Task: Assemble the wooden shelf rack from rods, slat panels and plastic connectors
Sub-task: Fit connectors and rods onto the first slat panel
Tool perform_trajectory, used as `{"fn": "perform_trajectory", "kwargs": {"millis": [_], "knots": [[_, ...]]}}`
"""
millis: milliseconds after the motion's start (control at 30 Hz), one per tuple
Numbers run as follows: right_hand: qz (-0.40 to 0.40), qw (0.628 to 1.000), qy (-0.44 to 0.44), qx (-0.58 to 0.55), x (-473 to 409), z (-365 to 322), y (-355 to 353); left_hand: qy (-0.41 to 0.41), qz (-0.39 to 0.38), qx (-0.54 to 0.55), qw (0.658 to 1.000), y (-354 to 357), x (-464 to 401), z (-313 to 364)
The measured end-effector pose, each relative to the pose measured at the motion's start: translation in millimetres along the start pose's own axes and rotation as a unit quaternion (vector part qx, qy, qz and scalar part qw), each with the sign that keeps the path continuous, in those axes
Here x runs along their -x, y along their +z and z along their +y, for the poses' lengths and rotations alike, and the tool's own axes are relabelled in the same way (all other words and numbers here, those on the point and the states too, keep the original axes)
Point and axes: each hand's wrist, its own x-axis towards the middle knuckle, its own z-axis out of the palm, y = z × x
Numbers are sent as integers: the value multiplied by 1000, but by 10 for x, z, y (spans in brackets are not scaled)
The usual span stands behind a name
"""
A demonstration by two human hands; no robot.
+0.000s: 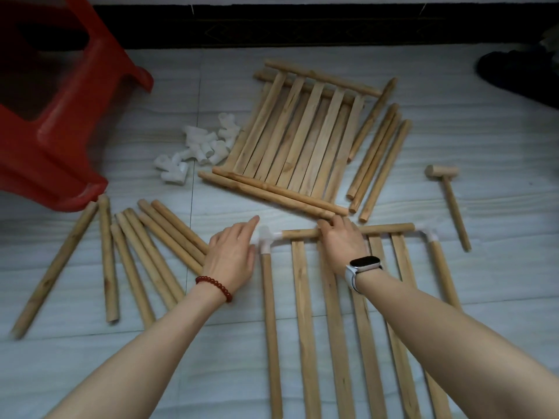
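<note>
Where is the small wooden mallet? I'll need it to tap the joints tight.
The small wooden mallet lies on the floor at the far right of the head view, right of the loose wooden rods.

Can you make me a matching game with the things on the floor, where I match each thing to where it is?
Things:
1. wooden mallet
2. red stool
3. loose white connectors
4. bead bracelet

Places:
A. on the left wrist
B. in a pile just left of the stacked slat panels
C. at the far left, standing on the floor
D. lying alone at the right, beyond the corner connector

Pairs: 1-D, 2-C, 3-B, 4-A
</note>
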Motion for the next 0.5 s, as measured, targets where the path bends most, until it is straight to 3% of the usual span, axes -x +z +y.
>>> {"fn": "perform_trajectory", "kwargs": {"millis": [67, 167, 233, 300, 433, 500], "knots": [[2, 999, -33, -10, 129, -112, 30, -23, -6, -44, 999, -129, 107, -180], [-46, 995, -92, -5, 357, -293, 134, -64, -148, -111, 981, -234, 211, -379], [-90, 991, -94, 18, 427, -326, 235, -42, -225, -137, 964, -214, 250, -462], [-93, 991, -86, 40, 412, -291, 284, -31, -234, -136, 962, -186, 278, -478], [-80, 996, -34, 11, 295, -199, 259, 16, -175, -127, 976, -147, 283, -495], [-79, 997, -21, 0, 276, -142, 237, 16, -195, -134, 971, -132, 250, -466]]}}
